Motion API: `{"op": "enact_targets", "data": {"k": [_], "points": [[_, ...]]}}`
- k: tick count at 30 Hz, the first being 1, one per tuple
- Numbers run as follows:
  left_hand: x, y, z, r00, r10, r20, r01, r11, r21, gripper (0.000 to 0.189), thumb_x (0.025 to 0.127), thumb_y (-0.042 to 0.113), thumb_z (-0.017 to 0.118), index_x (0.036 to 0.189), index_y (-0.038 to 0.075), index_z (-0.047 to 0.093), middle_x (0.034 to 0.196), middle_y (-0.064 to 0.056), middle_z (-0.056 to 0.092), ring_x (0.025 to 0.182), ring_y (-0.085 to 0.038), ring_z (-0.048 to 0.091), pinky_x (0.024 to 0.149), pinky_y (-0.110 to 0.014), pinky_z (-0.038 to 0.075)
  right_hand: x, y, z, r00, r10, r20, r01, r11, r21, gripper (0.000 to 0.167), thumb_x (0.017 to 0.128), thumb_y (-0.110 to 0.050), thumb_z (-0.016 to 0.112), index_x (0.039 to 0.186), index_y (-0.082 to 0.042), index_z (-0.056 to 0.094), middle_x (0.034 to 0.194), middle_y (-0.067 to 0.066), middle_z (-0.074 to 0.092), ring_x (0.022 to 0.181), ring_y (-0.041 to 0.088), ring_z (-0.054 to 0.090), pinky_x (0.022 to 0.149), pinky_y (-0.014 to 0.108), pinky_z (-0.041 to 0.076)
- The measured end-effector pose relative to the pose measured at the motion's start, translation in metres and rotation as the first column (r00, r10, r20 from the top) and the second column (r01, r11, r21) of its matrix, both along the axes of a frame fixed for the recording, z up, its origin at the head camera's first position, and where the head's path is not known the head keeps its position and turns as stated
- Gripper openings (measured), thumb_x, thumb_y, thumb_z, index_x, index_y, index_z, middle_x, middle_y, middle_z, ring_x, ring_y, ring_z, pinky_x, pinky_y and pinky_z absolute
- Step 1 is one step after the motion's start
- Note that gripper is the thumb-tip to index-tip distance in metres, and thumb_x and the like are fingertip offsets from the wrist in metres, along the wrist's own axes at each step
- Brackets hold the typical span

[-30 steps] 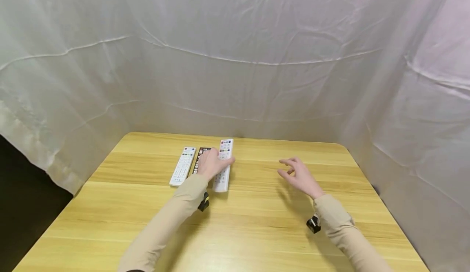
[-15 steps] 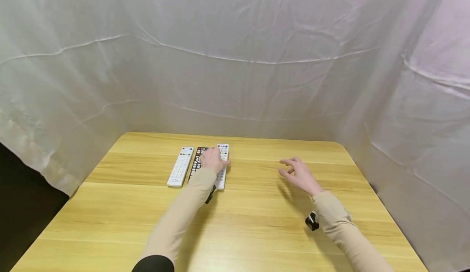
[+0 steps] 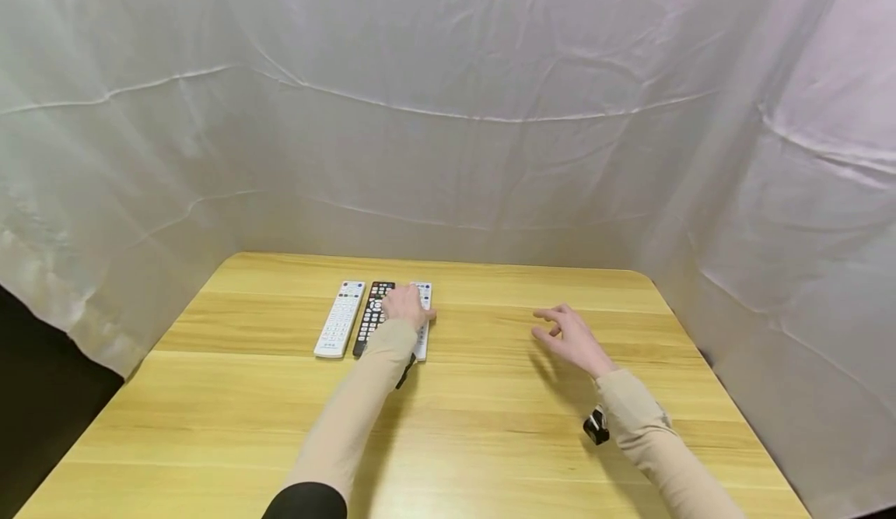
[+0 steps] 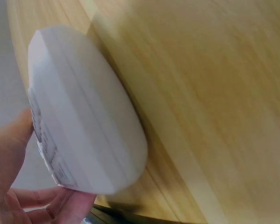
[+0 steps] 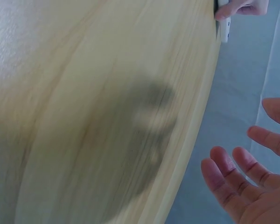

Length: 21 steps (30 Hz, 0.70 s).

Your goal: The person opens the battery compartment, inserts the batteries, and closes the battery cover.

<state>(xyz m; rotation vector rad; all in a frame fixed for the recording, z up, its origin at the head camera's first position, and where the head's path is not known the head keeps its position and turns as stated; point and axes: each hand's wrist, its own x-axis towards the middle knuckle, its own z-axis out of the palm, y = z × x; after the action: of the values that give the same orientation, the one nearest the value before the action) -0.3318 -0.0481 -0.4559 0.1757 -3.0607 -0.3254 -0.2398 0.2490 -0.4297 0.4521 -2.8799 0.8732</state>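
Note:
Three remote controls lie side by side at the back left of the table in the head view. My left hand [image 3: 406, 306] grips the rightmost, a white remote control [image 3: 423, 345], its thumb on the right edge and its fingers over the left side. The left wrist view shows the smooth end of that white remote control [image 4: 84, 116] close over the wood. Beside it is a black remote control [image 3: 369, 326], partly covered by the hand. Farther left lies another white remote control [image 3: 340, 320]. My right hand [image 3: 570, 338] hovers above the table with relaxed fingers, holding nothing.
The wooden table [image 3: 490, 426] has a rounded back edge. Pale curtains [image 3: 448, 153] surround it at the back and sides. A dark area [image 3: 49, 410] lies beyond the left edge. Black wrist devices are strapped under both sleeves.
My left hand has lowered the white remote control and brought it left, alongside the black one. The right hand stays nearly still. The head view has shifted slightly.

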Motion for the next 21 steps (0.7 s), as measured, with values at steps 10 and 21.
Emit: {"op": "enact_targets", "data": {"k": [10, 21], "points": [[0.000, 0.000, -0.001, 1.000, 0.002, -0.003, -0.002, 1.000, 0.000, 0.053, 0.076, 0.052, 0.084, 0.096, 0.005, 0.071, 0.084, -0.010, 0.068, 0.074, -0.023, 0.064, 0.061, -0.033, 0.058, -0.002, 0.002, -0.002, 1.000, 0.000, -0.007, 0.000, 1.000, 0.015, 0.040, 0.098, -0.021, 0.064, 0.133, 0.000, 0.061, 0.117, 0.025, 0.060, 0.088, 0.024, 0.057, 0.073, 0.034, 0.048], [0.004, -0.013, 0.003, 0.981, -0.120, -0.155, 0.109, 0.991, -0.080, 0.055, 0.089, 0.057, 0.069, 0.092, 0.002, 0.073, 0.094, -0.017, 0.067, 0.075, -0.027, 0.063, 0.061, -0.035, 0.057, -0.007, 0.009, -0.004, 1.000, -0.002, 0.008, 0.002, 1.000, 0.008, 0.042, 0.098, -0.020, 0.063, 0.133, 0.002, 0.060, 0.119, 0.026, 0.059, 0.089, 0.024, 0.061, 0.073, 0.036, 0.054]]}}
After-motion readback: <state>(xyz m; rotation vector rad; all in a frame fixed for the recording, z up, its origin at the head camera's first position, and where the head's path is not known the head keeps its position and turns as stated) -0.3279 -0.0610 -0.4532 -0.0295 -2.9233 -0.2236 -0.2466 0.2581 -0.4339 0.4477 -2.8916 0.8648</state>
